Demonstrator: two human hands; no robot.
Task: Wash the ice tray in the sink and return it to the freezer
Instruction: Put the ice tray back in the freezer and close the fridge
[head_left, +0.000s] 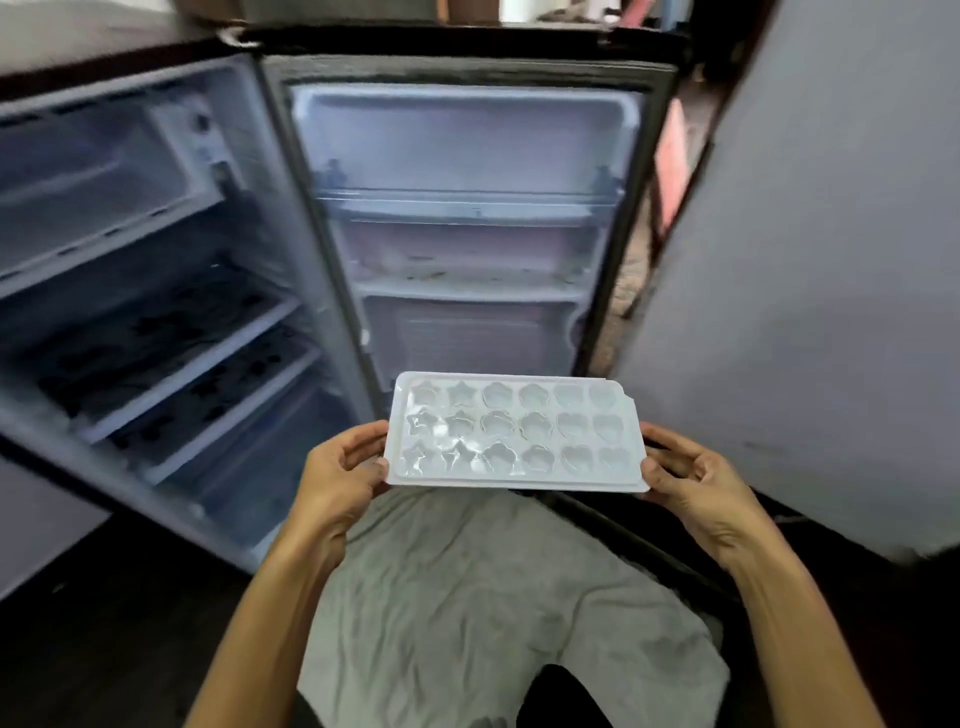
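Open fridge (467, 208) ahead, left hand (340, 470), right hand (693, 480) gripping ice tray (514, 434)

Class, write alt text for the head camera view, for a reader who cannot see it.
Two bare hands, left hand and right hand, hold a white ice tray level by its short ends, in front of an open fridge. The tray's moulds are star, flower and heart shaped.

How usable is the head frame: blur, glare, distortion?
Head view: ice tray and both hands (left hand, right hand) fairly sharp; glare on the tray's left cells; fridge interior motion-smeared; wide-angle bends the open door edges.
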